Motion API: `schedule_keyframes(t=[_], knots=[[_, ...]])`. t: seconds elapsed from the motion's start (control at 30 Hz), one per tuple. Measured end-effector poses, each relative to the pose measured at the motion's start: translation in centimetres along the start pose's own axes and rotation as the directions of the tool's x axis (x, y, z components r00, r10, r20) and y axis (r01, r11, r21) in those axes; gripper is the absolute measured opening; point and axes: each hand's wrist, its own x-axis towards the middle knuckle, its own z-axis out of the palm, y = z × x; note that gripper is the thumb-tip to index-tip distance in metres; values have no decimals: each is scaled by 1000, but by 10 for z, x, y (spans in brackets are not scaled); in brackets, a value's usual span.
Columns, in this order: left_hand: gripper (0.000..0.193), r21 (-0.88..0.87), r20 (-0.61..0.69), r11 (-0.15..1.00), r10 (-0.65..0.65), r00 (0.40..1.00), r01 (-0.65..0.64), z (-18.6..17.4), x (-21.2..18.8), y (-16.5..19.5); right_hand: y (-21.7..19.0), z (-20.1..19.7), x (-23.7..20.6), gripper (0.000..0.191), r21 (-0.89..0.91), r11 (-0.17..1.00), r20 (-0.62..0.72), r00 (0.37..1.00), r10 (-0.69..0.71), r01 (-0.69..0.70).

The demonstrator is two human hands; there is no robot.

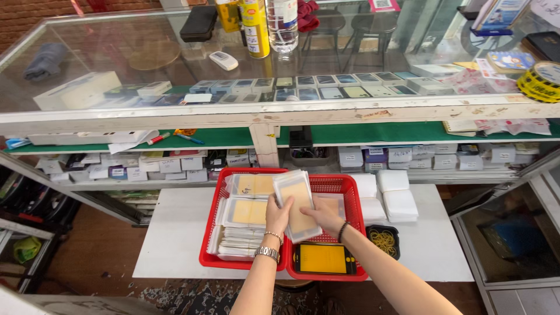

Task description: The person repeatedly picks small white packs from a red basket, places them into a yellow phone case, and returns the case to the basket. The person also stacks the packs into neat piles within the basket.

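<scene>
Setting: glass display counter (175,58) fills the upper frame, rows of phones beneath the glass, shelves of small boxes under it; I look down on a white tabletop (175,245) at centre.
Baskets: two red baskets (350,186) sit side by side on the tabletop, touching, at centre frame.
Left basket contents: stacks of clear sleeves with yellow cards (249,211), packed close.
Left hand (277,216): fingers clenched on the lower left edge of a stack of clear packets (297,201), watch and bracelet on the wrist.
Right hand (324,217): fingers spread against the right side of the same stack, gripping it; dark band on the wrist.
Stack position: held tilted above the seam between the two baskets, just over their contents.
Right basket contents: a dark-framed yellow panel (324,258) lies flat at the near end, below the hands.
Right of baskets: white folded stacks (396,198), and a small black tray of rubber bands (384,238) just beside the basket.
</scene>
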Motion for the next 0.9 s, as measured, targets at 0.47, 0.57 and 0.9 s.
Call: schedule_keyframes(t=[0.47, 0.57, 0.9], knots=[[59, -196, -89, 942, 260, 962, -273, -70, 5, 7, -31, 94, 22, 68, -33, 921, 26, 922, -386, 387], [63, -60, -50, 976, 207, 977, -210, -69, 3, 0, -17, 98, 27, 70, -2, 947, -10, 947, -322, 322], [53, 253, 97, 926, 264, 960, -280, -41, 16, 16, -15, 46, 27, 52, 49, 965, -38, 966, -256, 257]])
